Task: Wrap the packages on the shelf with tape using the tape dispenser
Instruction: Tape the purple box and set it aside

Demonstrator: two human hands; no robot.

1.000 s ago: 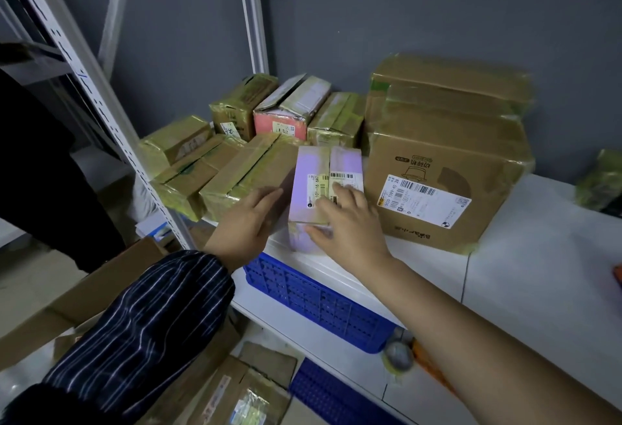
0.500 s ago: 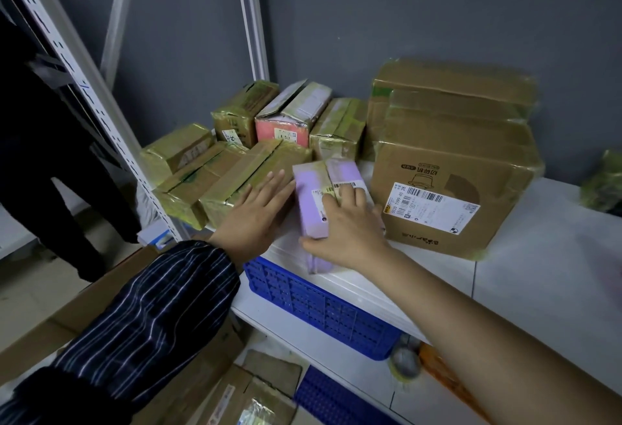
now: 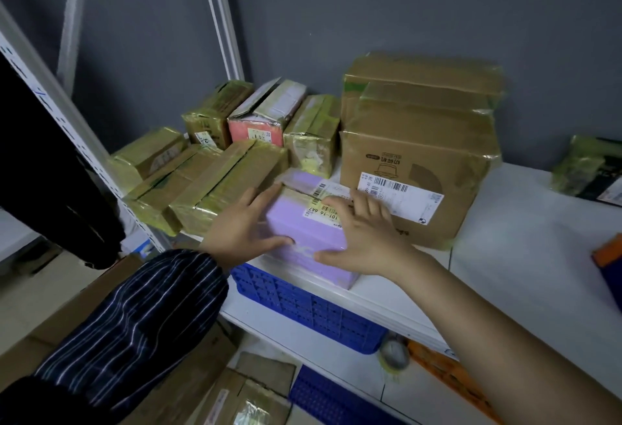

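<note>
A lilac package (image 3: 289, 222) with a white barcode label lies flat at the front edge of the white shelf (image 3: 505, 243). My left hand (image 3: 240, 232) rests against its left side with straight fingers, thumb across the top. My right hand (image 3: 365, 239) lies spread over the label, its thumb along the front edge. Several packages wrapped in yellowish tape (image 3: 215, 189) sit to the left and behind. A tape dispenser (image 3: 393, 354) with a roll and an orange handle lies on the lower shelf.
A large brown carton (image 3: 420, 162) with another on top stands just right of the lilac package. A blue crate (image 3: 303, 307) sits under the shelf edge. An orange and blue object (image 3: 609, 256) lies at the far right. A person in dark clothes (image 3: 50, 162) stands at left.
The lilac package has gone from standing on end to lying flat nearer the shelf front. Both hands moved with it and now spread over its top and side.
</note>
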